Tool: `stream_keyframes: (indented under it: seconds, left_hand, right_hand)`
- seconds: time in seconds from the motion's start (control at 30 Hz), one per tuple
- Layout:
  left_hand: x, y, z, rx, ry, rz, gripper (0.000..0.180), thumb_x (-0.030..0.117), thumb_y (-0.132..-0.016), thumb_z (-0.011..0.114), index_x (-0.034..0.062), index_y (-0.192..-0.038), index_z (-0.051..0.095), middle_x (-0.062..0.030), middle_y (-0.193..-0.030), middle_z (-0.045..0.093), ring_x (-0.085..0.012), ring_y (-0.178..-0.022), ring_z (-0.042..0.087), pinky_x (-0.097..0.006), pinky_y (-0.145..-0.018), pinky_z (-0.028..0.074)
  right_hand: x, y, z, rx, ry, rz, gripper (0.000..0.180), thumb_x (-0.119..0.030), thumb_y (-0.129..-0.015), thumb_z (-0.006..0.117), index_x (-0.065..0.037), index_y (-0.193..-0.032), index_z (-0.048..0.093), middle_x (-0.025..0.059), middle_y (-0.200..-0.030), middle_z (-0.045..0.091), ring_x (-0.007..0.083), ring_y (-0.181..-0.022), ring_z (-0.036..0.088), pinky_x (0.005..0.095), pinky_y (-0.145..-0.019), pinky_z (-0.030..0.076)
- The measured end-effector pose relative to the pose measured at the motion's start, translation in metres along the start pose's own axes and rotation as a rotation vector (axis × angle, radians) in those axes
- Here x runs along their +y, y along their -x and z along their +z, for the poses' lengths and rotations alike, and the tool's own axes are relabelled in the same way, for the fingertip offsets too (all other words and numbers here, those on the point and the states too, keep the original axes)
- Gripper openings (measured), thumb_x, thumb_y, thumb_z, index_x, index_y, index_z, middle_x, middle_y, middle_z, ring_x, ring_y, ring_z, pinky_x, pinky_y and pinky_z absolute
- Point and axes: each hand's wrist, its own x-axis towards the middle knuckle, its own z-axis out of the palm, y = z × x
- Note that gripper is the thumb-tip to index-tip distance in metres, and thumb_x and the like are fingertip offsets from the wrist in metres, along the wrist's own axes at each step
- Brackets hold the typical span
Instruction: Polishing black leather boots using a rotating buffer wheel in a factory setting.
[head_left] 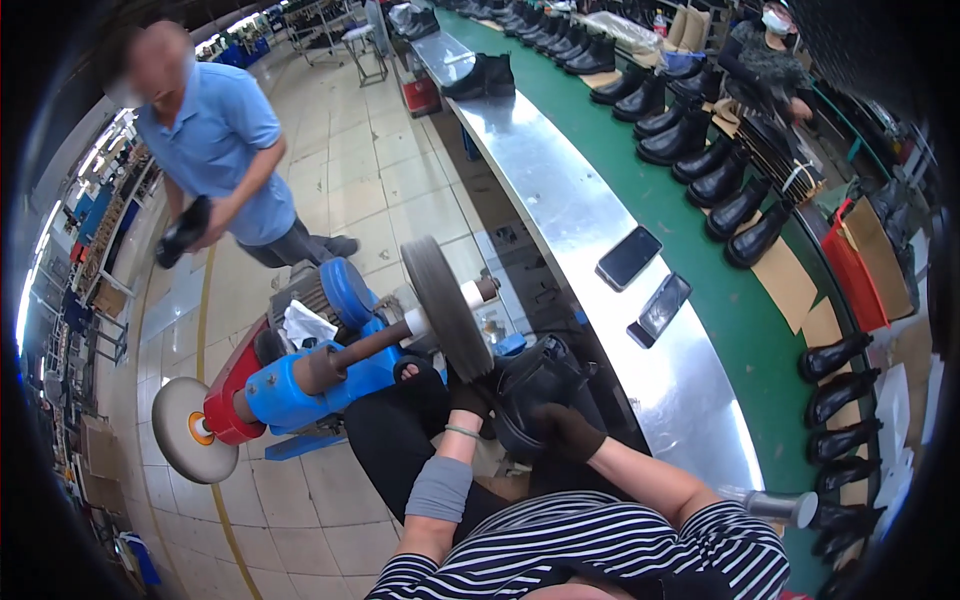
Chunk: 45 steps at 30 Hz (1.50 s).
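Dark gloves cover both of my hands, low in the middle of the view. Between them is a black leather boot [514, 418], close by the lower edge of a large dark buffing wheel [446, 308]. My left hand [474, 398] is closed at the boot's left side, right beneath the wheel; its fingers are partly hidden. My right hand [566, 432] is closed on the boot's right side. Whether the leather touches the wheel I cannot tell. The wheel sits on the shaft of a blue and red polishing machine [290, 385], with a pale wheel [195, 430] at its other end.
On my right, a metal ledge [690, 400] carries two phones [630, 258]. Beyond it, a green conveyor belt [640, 190] holds rows of black boots [675, 135]. A person in a blue shirt [215, 140] stands at left holding a black shoe. A masked person [765, 60] is across the belt.
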Motion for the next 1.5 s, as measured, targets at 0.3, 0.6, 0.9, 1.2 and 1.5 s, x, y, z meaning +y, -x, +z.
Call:
stream_keyframes:
  seconds: [0.3,0.6,0.9,1.2,1.5]
  left_hand:
    - [-0.026,0.048,0.021,0.085,-0.039,0.094,0.039,0.022,-0.101,0.037,0.002,-0.133,0.049,-0.0141,-0.13,0.056,-0.0265,-0.122,0.052,-0.037,-0.106,0.038]
    - [-0.076,0.011,-0.008,0.377,0.474,-0.363,0.039,0.022,-0.097,0.044,0.0014,-0.129,0.052,-0.0149,-0.126,0.059,-0.0265,-0.117,0.055,-0.037,-0.103,0.041]
    - [-0.064,0.017,0.022,0.262,0.224,-0.2,0.039,0.022,-0.093,0.05,0.0008,-0.125,0.055,-0.0157,-0.122,0.061,-0.0265,-0.112,0.059,-0.038,-0.099,0.043]
    - [-0.064,0.047,0.056,-0.008,1.464,-0.134,0.031,0.021,-0.093,0.053,0.002,-0.118,0.059,-0.0134,-0.119,0.063,-0.0255,-0.112,0.06,-0.036,-0.098,0.047]
    - [-0.018,0.127,-0.027,-0.47,1.978,-0.747,0.04,0.023,-0.102,0.044,-0.0013,-0.133,0.051,-0.0176,-0.124,0.062,-0.0251,-0.111,0.063,-0.035,-0.104,0.047]
  right_hand:
    - [-0.064,0.055,0.056,-0.196,1.834,-0.397,0.11,-0.045,-0.061,0.079,-0.016,-0.153,0.025,0.0375,-0.138,0.035,0.0522,-0.113,0.05,0.0587,-0.092,0.043]
    - [-0.066,-0.053,0.056,-0.478,1.897,-0.291,0.116,-0.027,-0.052,0.082,-0.016,-0.152,0.026,0.0272,-0.14,0.037,0.0449,-0.11,0.054,0.0529,-0.09,0.047]
    - [-0.065,0.009,0.033,-0.299,1.759,-0.46,0.106,-0.036,-0.062,0.081,-0.018,-0.152,0.029,0.0297,-0.146,0.032,0.0473,-0.12,0.047,0.0533,-0.098,0.042]
    - [-0.128,0.071,-0.012,-0.094,0.916,-0.253,0.08,-0.016,-0.065,0.079,-0.004,-0.138,0.049,0.0164,-0.127,0.059,0.029,-0.118,0.058,0.0409,-0.102,0.045]
    - [-0.026,0.008,-0.023,0.244,0.694,-0.42,0.068,-0.021,-0.089,0.065,-0.002,-0.147,0.034,0.019,-0.137,0.047,0.0262,-0.125,0.049,0.037,-0.106,0.038]
